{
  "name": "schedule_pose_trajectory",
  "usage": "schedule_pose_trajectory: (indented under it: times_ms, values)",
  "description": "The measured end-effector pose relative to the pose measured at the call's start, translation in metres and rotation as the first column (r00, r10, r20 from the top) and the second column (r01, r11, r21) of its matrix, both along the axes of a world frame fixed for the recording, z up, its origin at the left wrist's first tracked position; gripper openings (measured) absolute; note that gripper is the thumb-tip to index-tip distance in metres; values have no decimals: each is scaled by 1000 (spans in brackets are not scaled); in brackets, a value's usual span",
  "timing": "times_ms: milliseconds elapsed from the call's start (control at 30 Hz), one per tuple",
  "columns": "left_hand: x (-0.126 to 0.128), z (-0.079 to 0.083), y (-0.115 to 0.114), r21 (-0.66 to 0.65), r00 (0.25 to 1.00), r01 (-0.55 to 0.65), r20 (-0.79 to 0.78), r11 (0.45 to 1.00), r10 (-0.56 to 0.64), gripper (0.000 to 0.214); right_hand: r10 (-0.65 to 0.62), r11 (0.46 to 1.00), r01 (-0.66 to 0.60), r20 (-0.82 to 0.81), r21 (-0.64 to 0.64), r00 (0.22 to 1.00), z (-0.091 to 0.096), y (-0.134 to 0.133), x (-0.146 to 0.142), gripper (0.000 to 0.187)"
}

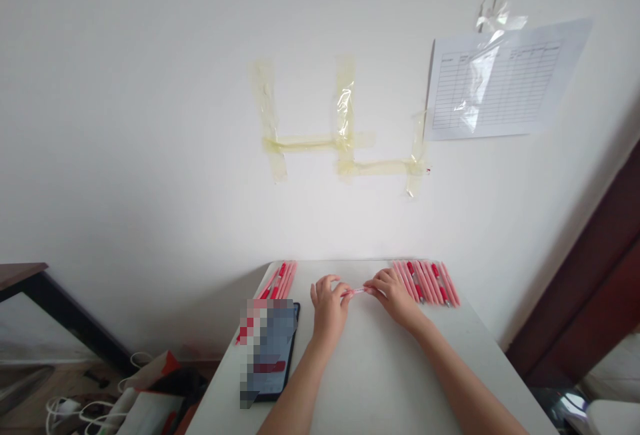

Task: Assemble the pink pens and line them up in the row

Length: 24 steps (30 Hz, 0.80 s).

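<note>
Over the back half of the white table (370, 368), my left hand (329, 308) and my right hand (397, 296) face each other. A slim pink-and-white pen (359, 290) runs level between them, one end pinched in the fingertips of each hand. Most of the pen is hidden by the fingers. Close beside my right hand lies a row of several pink pens (427, 282), with a few red ones among them. Further left, past my left hand, is a smaller group of pink and red pens (286, 280).
A dark-edged phone (273, 355), partly blurred out, lies on the table's left side. The white wall behind carries tape strips (345, 115) and a printed sheet (500, 82). Boxes and white cables (85, 415) are on the floor at left.
</note>
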<state>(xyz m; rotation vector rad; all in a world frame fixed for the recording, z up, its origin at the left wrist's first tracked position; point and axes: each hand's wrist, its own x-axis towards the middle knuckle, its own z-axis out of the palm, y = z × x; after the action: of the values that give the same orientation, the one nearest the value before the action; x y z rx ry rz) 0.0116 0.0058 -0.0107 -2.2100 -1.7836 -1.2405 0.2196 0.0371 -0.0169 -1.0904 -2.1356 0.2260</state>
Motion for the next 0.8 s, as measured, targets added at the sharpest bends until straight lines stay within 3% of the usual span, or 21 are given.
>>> schedule_pose_trajectory:
  times_ms: [133,400,800]
  values:
    - [0,-2,1,3,1000,-7,15,1000,7,8,-15,1000,15,-14,-23,1000,0,0,1,32]
    - [-1,0,0,-11,1000,-3,12,1000,3,9,10,1000,-10,-29,8,1000,5,-2,0,14]
    - [0,1,0,2,1000,-7,13,1000,7,11,-16,1000,16,-2,8,1000,3,-1,2,25]
